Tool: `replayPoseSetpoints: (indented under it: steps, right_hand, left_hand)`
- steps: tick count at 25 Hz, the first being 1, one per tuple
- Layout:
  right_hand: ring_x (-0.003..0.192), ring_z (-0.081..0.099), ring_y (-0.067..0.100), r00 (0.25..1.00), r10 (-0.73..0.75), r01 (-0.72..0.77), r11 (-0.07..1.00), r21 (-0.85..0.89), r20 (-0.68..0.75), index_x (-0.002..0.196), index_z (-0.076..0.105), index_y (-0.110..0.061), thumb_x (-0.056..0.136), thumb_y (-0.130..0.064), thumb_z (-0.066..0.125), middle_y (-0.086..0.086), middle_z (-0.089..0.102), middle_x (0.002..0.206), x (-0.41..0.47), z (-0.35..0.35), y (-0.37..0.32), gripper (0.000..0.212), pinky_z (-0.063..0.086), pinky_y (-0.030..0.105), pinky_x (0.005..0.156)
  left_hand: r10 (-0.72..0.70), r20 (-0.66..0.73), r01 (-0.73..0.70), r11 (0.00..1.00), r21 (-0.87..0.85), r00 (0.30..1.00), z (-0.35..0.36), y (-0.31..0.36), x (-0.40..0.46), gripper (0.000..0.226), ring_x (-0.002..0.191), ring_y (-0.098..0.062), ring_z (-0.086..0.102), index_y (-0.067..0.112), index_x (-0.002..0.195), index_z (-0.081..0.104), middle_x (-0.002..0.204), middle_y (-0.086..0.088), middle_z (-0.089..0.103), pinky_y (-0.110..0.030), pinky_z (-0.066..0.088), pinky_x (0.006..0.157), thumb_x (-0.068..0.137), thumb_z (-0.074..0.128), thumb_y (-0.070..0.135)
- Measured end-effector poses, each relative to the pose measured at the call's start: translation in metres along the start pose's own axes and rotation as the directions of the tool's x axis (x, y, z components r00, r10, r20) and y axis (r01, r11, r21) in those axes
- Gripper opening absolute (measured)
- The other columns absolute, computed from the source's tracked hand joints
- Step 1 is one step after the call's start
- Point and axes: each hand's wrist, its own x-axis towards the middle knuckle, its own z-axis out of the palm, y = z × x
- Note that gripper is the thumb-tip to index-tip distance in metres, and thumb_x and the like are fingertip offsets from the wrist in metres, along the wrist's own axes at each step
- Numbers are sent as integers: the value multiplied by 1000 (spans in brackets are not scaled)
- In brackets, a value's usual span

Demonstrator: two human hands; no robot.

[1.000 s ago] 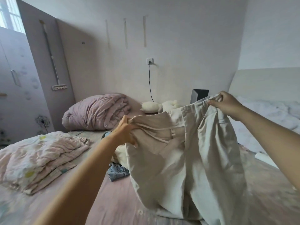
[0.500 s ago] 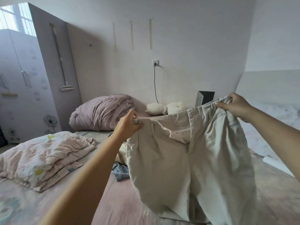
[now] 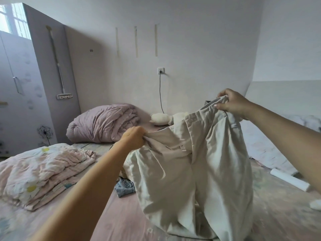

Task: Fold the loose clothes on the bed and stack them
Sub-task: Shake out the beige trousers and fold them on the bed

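1. Held up over the pink bed sheet (image 3: 121,221): a pair of cream-coloured cotton trousers (image 3: 192,164), waistband uppermost, legs hanging down with their lower ends bunched on the sheet.
2. Left hand (image 3: 134,137): fingers curled tight round the left end of the waistband, fabric gathered in the fist.
3. Right hand (image 3: 231,104): raised higher than the left, thumb and fingers pinching the right end of the waistband.
4. Waistband slanting as a result, low on the left and high on the right; fly and front opening facing the camera.
5. Small blue denim garment (image 3: 125,186) lying crumpled on the sheet, just beside the hanging trousers and partly hidden behind them.
6. Folded pink floral quilt (image 3: 41,173) on the left part of the bed, well apart from the trousers.
7. Bundled mauve striped duvet (image 3: 102,125) farther back against the wall.
8. White plush toy (image 3: 161,119) behind the waistband, near the wall, below a white wall socket (image 3: 161,70) with a black cable hanging from it.
9. White paper roll (image 3: 290,179) lying on the right side of the bed.
10. Pale grey wardrobe (image 3: 22,94) at far left, a long-handled mop (image 3: 60,70) hanging on its side panel.
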Motion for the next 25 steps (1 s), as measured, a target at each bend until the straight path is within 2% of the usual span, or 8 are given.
replayPoseSetpoints:
  steps: [5, 10, 12, 14, 16, 18, 21, 25]
  right_hand:
    - [94, 55, 19, 1000, 24, -25, 999, -40, -18, 109, 61, -8, 75, -14, 79, 10, 60, 103, -4, -26, 1, 39, 44, 27, 82]
    - [97, 51, 23, 997, -31, 9, 962, -273, -75, 105, 60, -7, 73, -21, 80, 8, 56, 105, -2, -38, -8, 41, 35, 27, 78]
    - [104, 52, 27, 999, 9, -21, 952, -306, -39, 106, 60, -5, 72, -22, 81, 11, 57, 110, 4, -33, 0, 43, 35, 27, 77]
    - [101, 52, 26, 999, 50, -39, 941, -335, 22, 104, 59, -7, 71, -25, 81, 12, 59, 110, 10, -17, 21, 43, 35, 27, 75]
    - [98, 50, 25, 993, 95, -60, 915, -399, 67, 96, 60, -12, 69, -29, 82, 9, 61, 97, 13, 17, 58, 39, 34, 28, 72]
    - [92, 50, 23, 984, 160, -109, 878, -466, 72, 83, 56, -17, 69, -33, 81, 5, 59, 81, 15, 65, 107, 32, 34, 29, 67]
    - [80, 62, 26, 963, 266, -221, 879, -422, 51, 75, 47, -17, 75, -24, 76, 1, 58, 73, 24, 144, 193, 30, 37, 30, 61]
    - [51, 62, 23, 872, 490, -484, 866, -122, 19, 69, 41, -19, 81, 2, 64, 8, 57, 75, 48, 230, 299, 33, 43, 24, 39]
  left_hand:
    - [-22, -188, -16, 980, -200, 982, -30, -1, -8, 13, 87, -30, 58, 14, 85, 58, 90, -7, 65, -31, 42, 70, 83, 50, 24]
    - [95, -130, -107, 991, -85, 987, -52, 16, -7, 85, 102, -16, 60, 28, 90, 63, 104, 10, 66, -33, 48, 85, 53, 27, 96]
    - [26, -86, -35, 994, -108, 996, -45, 13, 8, 93, 117, -14, 53, 31, 82, 58, 110, 14, 63, -33, 44, 97, 42, 14, 104]
    - [-5, -42, 0, 992, -128, 999, -27, 10, 21, 74, 112, -16, 55, 30, 80, 57, 104, 12, 62, -30, 44, 92, 61, 27, 95]
    - [9, 29, -6, 995, -95, 1000, 11, 9, 30, 45, 96, -23, 58, 24, 67, 48, 87, 3, 58, -28, 40, 74, 85, 47, 65]
    - [14, 109, -7, 998, -62, 994, 70, 7, 45, 40, 95, -29, 58, 20, 63, 38, 87, -4, 58, -31, 37, 71, 92, 49, 46]
    - [-28, 134, 29, 1000, -5, 991, 171, 1, 84, 23, 99, -31, 58, 22, 77, 43, 103, -8, 65, -36, 36, 84, 95, 44, 36]
    - [-102, 224, 81, 991, 102, 969, 293, -3, 144, 13, 105, -28, 56, 23, 95, 52, 111, -4, 64, -41, 28, 97, 95, 39, 27]
